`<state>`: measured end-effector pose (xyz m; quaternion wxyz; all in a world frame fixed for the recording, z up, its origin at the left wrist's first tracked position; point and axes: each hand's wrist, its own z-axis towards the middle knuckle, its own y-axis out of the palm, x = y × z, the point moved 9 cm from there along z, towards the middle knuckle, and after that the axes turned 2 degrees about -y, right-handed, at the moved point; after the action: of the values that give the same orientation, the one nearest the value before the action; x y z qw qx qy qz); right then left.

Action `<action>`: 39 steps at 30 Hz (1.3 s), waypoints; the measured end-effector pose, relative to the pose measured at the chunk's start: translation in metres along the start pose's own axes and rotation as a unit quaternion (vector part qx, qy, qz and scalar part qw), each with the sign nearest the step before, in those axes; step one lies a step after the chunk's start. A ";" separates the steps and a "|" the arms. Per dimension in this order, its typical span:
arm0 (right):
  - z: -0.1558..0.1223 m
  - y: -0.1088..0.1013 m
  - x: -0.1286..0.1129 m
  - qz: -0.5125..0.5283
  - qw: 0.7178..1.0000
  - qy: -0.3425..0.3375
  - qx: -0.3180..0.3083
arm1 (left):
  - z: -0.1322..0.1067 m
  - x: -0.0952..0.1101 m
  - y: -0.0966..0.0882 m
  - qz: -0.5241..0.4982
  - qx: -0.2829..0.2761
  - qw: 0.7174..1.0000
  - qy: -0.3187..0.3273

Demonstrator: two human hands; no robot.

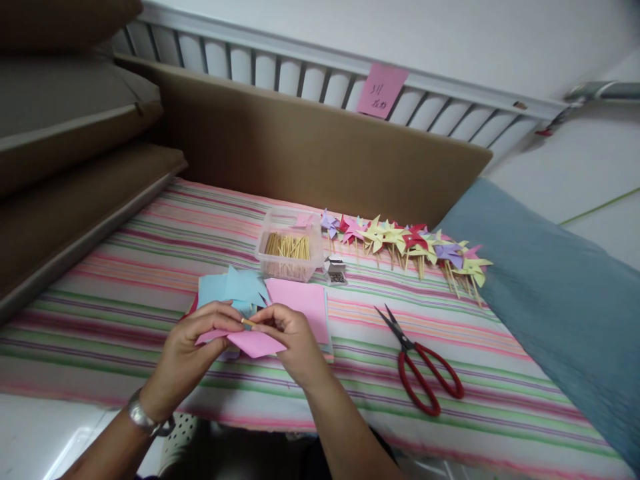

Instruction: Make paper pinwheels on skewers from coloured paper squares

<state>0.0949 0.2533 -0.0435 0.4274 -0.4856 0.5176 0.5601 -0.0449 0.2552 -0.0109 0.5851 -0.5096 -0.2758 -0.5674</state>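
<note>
My left hand is closed on a folded piece of pink paper, thumb below and fingers above. Between the fingertips of my right hand is a short wooden stick, its end against the back of the paper near my left fingers. Part of the stick is hidden by my right hand. Under and behind my hands lie light blue paper pieces and a stack of pink paper sheets.
A clear plastic box of wooden sticks stands behind my hands, beside a small open box of pins. Finished paper pinwheels lie in a row. Red-handled scissors rest on the striped cloth. Cardboard stands behind.
</note>
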 end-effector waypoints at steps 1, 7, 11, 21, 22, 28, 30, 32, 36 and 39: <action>0.000 0.000 0.000 -0.007 1.000 -0.004 0.002 | 0.000 0.000 0.000 -0.002 0.001 1.000 0.000; -0.001 -0.002 -0.001 -0.035 0.999 -0.031 0.016 | 0.000 -0.005 0.000 -0.006 0.002 1.000 -0.008; -0.001 -0.002 -0.002 -0.055 0.997 -0.054 0.018 | -0.001 -0.007 0.000 -0.008 0.000 1.000 -0.011; -0.004 -0.002 -0.009 -0.108 0.988 -0.105 0.023 | 0.002 -0.002 0.000 -0.010 0.007 1.000 0.000; -0.004 -0.002 -0.010 -0.111 0.988 -0.108 0.020 | 0.002 -0.001 0.000 -0.013 0.008 1.000 0.002; -0.005 -0.001 -0.014 -0.124 0.985 -0.121 0.015 | 0.001 -0.002 0.000 -0.015 0.006 1.000 0.002; -0.005 -0.001 -0.014 -0.124 0.984 -0.123 0.016 | 0.000 -0.003 0.000 -0.014 0.006 1.000 0.000; -0.005 -0.001 -0.013 -0.120 0.985 -0.121 0.018 | -0.001 -0.003 -0.001 -0.014 0.006 1.000 -0.002; -0.005 -0.002 -0.011 -0.113 0.986 -0.118 0.026 | 0.001 -0.004 0.000 -0.011 0.002 1.000 -0.005; -0.005 -0.002 -0.011 -0.111 0.986 -0.122 0.030 | 0.002 -0.003 0.001 -0.011 0.003 1.000 0.000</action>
<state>0.0988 0.2488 -0.0329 0.5613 -0.4547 0.4214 0.5483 -0.0436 0.2581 -0.0128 0.5803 -0.5049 -0.2832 -0.5729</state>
